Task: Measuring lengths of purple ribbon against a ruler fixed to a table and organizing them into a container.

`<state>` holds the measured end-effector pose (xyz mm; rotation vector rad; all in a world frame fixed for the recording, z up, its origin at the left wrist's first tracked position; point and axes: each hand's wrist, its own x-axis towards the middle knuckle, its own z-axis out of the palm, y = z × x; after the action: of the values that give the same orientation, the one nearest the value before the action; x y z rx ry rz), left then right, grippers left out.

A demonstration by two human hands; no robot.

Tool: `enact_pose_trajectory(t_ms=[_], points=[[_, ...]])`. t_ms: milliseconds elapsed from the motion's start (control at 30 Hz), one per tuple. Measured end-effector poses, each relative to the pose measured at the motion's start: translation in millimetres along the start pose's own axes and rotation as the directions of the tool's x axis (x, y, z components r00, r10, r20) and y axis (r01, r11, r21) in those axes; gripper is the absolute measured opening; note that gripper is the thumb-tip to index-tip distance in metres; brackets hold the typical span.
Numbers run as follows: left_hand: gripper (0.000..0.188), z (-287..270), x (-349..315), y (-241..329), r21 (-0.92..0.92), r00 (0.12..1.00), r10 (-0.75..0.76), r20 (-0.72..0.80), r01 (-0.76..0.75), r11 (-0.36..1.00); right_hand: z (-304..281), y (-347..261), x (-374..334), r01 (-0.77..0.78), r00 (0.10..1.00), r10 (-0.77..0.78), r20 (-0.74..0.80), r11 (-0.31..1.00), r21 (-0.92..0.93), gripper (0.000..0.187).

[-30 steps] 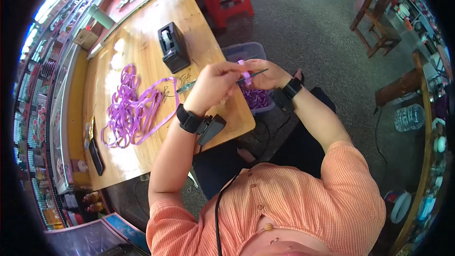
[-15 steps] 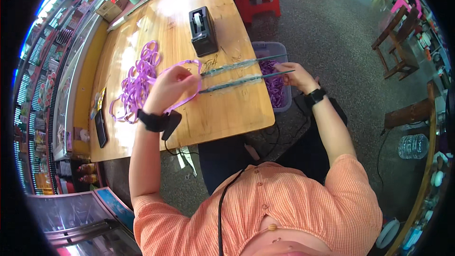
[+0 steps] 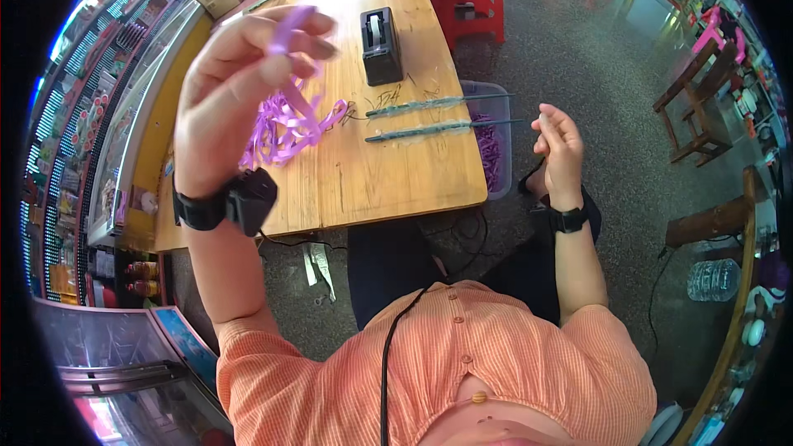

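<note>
My left hand (image 3: 239, 87) is raised high above the table's left side, pinching a purple ribbon (image 3: 291, 31), blurred by motion. The ribbon trails down to a loose purple heap (image 3: 285, 128) on the wooden tabletop. Two thin dark green rods (image 3: 421, 131) lie side by side under clear tape, their tips jutting past the table's right edge. Just right of those tips is my right hand (image 3: 559, 149), apart from them, fingers pressed together; whether anything small is between them cannot be made out.
Behind the rods stands a black tape dispenser (image 3: 381, 54). Below the rod tips, a clear plastic bin (image 3: 505, 144) holds purple ribbon pieces. A red stool (image 3: 471, 12) is beyond the table, a wooden chair (image 3: 698, 107) to the right. A glass display case runs along the left.
My left hand has risen up and left, drawing the ribbon away from the rods' near ends. My right hand has left the rod tips, moving right. The view has shifted slightly.
</note>
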<state>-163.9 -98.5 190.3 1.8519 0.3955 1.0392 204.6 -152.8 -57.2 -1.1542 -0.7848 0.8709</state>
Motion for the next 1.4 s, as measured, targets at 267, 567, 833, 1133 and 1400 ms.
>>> enact_pose_trajectory(t_ms=[267, 567, 833, 1133, 1400], points=[[0.011, 123.0, -43.4, -35.9, 0.225, 0.786, -0.260, 0.561, 0.158, 0.961, 70.1, -70.5, -97.9, 0.388, 0.657, -0.337, 0.675, 0.918, 0.081, 0.052], [0.010, 122.1, -97.6, -45.0, 0.018, 0.834, -0.159, 0.529, 0.177, 0.984, 23.6, -51.4, -117.4, -0.028, 0.891, 0.010, 0.454, 0.999, 0.032, 0.021], [0.022, 46.3, -116.4, -98.3, 0.791, 0.966, -0.240, -0.092, 0.217, 0.572, 16.6, -58.2, -129.5, 0.048, 0.920, -0.077, 0.383, 0.995, 0.084, 0.024], [0.036, -44.1, -110.9, -113.3, 0.966, 0.979, -0.013, -0.203, 0.202, 0.159, -10.1, -96.6, -105.5, 0.453, 0.881, -0.413, 0.232, 0.877, -0.158, 0.024], [0.031, 60.3, -49.2, -97.1, 0.818, 0.984, -0.177, -0.031, 0.126, 0.562, -13.9, -66.3, 7.2, 0.726, 0.683, -0.478, 0.553, 0.360, -0.586, 0.022]])
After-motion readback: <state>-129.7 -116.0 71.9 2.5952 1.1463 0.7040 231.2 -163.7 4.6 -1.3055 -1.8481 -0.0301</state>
